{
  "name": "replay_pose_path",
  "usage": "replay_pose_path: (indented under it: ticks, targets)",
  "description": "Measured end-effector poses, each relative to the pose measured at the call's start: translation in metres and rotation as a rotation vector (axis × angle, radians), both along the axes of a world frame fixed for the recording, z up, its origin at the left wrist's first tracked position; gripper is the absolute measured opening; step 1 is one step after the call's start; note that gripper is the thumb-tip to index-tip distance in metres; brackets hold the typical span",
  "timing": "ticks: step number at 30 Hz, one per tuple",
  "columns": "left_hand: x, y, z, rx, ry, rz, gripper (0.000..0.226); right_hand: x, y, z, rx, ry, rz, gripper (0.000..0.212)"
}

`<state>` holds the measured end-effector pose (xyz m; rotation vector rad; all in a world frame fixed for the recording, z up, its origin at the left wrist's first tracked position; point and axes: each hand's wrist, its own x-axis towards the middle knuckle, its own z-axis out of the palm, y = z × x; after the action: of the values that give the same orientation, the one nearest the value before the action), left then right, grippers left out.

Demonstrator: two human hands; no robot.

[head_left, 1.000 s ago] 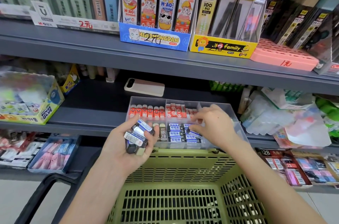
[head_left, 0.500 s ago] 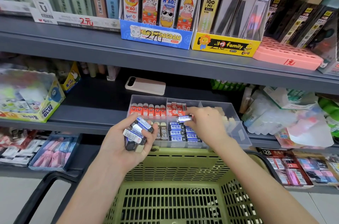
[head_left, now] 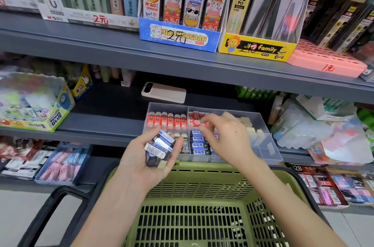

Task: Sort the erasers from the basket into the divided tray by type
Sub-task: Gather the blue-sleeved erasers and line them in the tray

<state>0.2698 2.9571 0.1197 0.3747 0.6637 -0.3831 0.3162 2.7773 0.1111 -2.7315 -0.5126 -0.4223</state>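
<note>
Left hand (head_left: 139, 165) cups erasers (head_left: 158, 146) (palm up).

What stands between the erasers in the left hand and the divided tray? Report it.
Only the right hand: it hovers over the middle of the divided tray, partly covering the blue-label row. Otherwise nothing visible lies between the erasers in the left hand and the tray.

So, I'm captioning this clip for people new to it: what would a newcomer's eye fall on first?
First, the left hand at centre, gripping a bunch of blue-sleeved erasers above the green basket. Next, the right hand poised over the clear divided tray on the lower shelf, with red-sleeved erasers in a row. Above, the bright cartoon-cat display box on the upper shelf stands out.
</note>
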Motion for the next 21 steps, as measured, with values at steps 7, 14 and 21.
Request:
replay_pose_path:
  ticks: [7,14,21]
  targets:
    - [-0.003,-0.011,0.000,0.062,-0.121,-0.051,0.026,-0.052,0.035,0.022,0.146,-0.032,0.282,0.034]
    - [-0.003,-0.022,-0.005,0.119,-0.112,-0.008,0.026,-0.059,0.031,0.016,0.162,-0.069,0.318,0.023]
    - [-0.008,-0.046,0.003,0.174,-0.153,0.036,0.039,-0.060,0.026,0.025,0.426,-0.205,0.273,0.023]
